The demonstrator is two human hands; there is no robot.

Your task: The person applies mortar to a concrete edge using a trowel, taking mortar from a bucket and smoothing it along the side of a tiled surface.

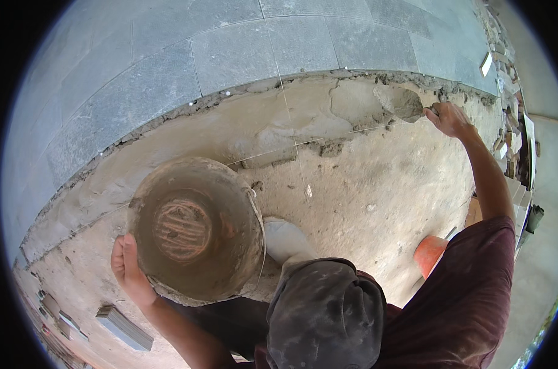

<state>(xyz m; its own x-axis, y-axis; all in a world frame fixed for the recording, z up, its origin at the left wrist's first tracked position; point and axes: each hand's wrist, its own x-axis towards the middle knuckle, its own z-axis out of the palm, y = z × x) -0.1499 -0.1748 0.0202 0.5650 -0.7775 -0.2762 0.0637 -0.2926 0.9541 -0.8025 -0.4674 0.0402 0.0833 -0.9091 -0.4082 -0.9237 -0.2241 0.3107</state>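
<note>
My left hand (131, 270) is closed on the near left rim of a round, mortar-smeared bucket (237, 203), fingers outside it. The bucket is tilted so its inside faces up, with reddish scraped streaks on the bottom and a thin wire handle at its right side. Far to the right, my right hand (452, 119) grips the handle of a trowel (408, 104), whose mortar-covered blade rests at the end of the wet mortar bed (316, 111). That grey bed runs as a curved strip along the edge of the laid tiles (236, 52).
A thin string (334, 136) stretches along the mortar, crossed by another. An orange container (431, 255) stands by my right arm. Stacked grey tiles (124, 327) lie at the lower left. Broken pieces (509, 98) line the right wall. A dark cap (325, 317) covers the lower middle.
</note>
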